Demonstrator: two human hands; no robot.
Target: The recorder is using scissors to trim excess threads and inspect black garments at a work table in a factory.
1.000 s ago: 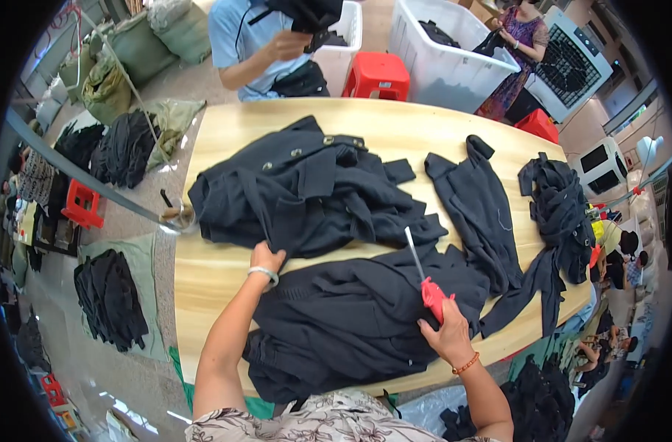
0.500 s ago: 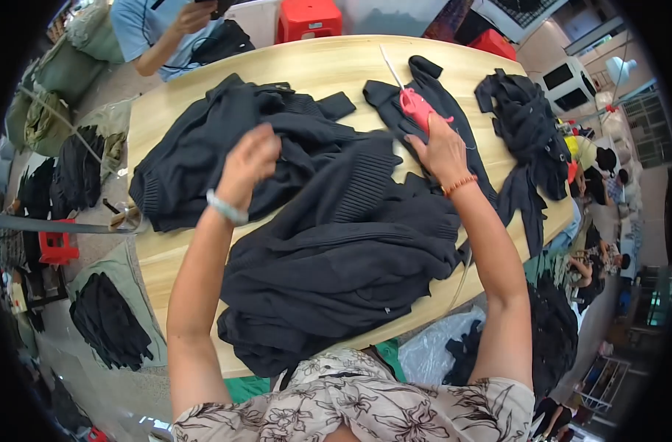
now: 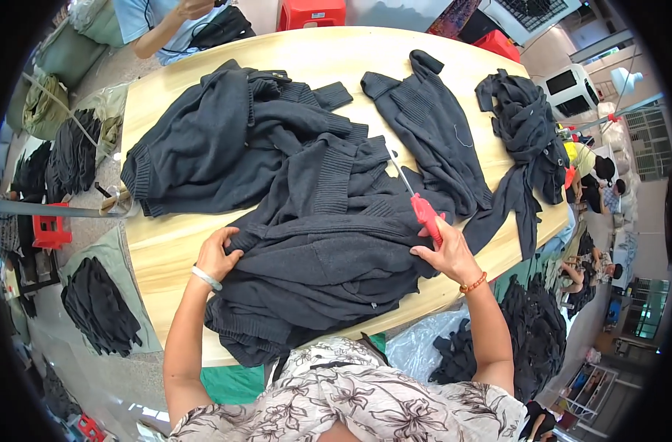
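In my right hand [image 3: 454, 254] is a red-handled tool [image 3: 427, 217] with a long, thin, pale shaft pointing away from me; its exact kind is unclear. That hand sits over the right part of a dark knitted sweater [image 3: 328, 258], which lies bunched on the table in front of me. My left hand [image 3: 216, 259] pinches the sweater's left edge between thumb and fingers. A second dark knit garment [image 3: 203, 140] with ribbed bands spreads behind it on the left. Farther right lies a dark knit piece [image 3: 431, 125] with a loose pale thread on it.
The pale wooden table [image 3: 174, 269] also carries a dark twisted garment heap [image 3: 527, 125] at its right end. Red stools [image 3: 311, 13] stand beyond the far edge, near a person in light blue [image 3: 141, 29]. Dark clothing piles [image 3: 100, 306] lie on the floor at both sides.
My left hand has come back toward me and now grips the sweater's left edge. The right hand has drawn nearer with the red tool, from the far knit piece to over the sweater.
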